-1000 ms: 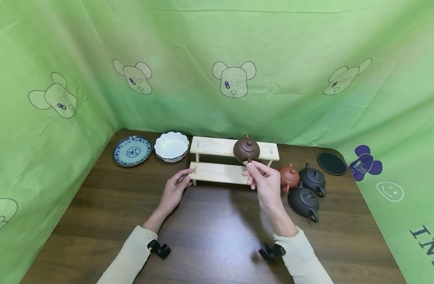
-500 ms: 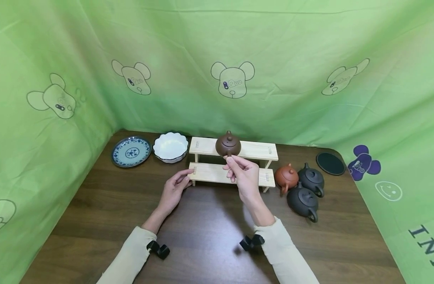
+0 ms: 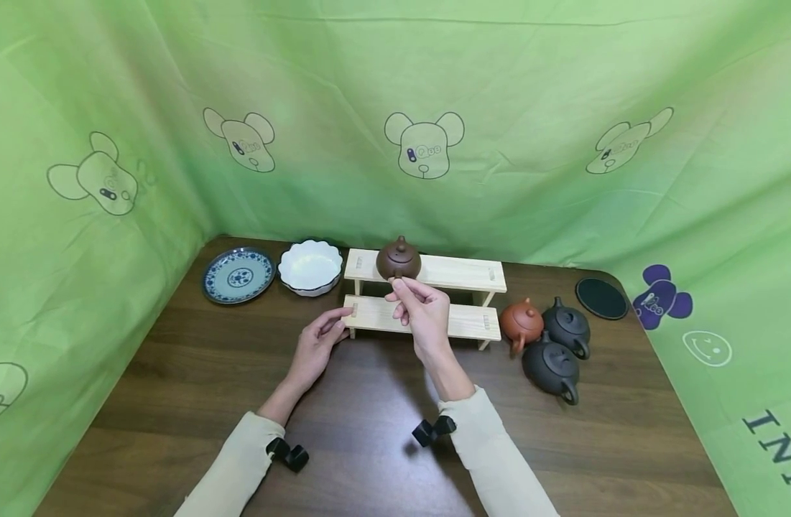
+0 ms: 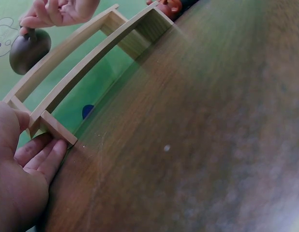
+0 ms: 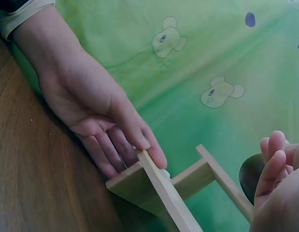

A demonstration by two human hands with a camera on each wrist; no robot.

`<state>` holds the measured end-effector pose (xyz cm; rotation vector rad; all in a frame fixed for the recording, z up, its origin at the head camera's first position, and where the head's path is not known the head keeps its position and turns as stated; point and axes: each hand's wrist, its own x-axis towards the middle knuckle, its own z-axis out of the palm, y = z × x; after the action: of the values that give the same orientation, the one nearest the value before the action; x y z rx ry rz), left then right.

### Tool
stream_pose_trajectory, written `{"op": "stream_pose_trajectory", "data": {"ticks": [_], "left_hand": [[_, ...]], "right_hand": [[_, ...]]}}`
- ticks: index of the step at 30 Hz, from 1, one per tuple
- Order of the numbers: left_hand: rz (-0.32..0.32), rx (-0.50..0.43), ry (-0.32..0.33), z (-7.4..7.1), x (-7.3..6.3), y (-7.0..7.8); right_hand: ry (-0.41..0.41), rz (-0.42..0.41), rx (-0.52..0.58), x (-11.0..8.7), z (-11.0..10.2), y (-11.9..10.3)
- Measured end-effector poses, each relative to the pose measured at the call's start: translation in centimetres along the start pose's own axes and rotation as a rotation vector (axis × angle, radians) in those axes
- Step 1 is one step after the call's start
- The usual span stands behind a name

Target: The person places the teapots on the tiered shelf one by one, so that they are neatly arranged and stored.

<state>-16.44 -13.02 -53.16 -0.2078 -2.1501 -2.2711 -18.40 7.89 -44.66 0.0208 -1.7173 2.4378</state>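
Observation:
A dark brown teapot [image 3: 398,260] is at the left part of the upper board of a two-tier wooden shelf [image 3: 460,273]; I cannot tell whether its base touches the board. My right hand [image 3: 426,316] pinches the teapot's handle between thumb and fingers, palm side partly turned up in the left wrist view. My left hand [image 3: 317,348] grips the left end of the lower board [image 3: 421,319], its thumb and forefinger on the board and the other fingers by the leg [image 4: 57,128]. The right wrist view shows the teapot [image 5: 250,176] mostly hidden behind the right hand.
Right of the shelf stand a reddish-brown teapot [image 3: 521,321] and two black teapots [image 3: 567,327], close together. A dark oval mat [image 3: 602,298] lies behind them. At the left are a blue patterned plate [image 3: 240,276] and a white scalloped bowl [image 3: 311,267]. Green cloth [image 3: 343,194] hangs behind.
My right hand has carried the brown teapot leftward along the upper board, from right of its middle to its left part. The left hand keeps its grip on the lower board.

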Motion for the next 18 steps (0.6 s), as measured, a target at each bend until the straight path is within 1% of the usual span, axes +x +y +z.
{"op": "stream_pose_trajectory", "data": {"ticks": [9, 18], "left_hand": [[-0.017, -0.02, 0.007, 0.1, -0.1, 0.2], [-0.02, -0.015, 0.008, 0.1, -0.1, 0.3]], "right_hand": [[-0.011, 0.012, 0.006, 0.5, 1.1, 0.9], [-0.016, 0.045, 0.0, 0.8, 1.9, 1.1]]}}
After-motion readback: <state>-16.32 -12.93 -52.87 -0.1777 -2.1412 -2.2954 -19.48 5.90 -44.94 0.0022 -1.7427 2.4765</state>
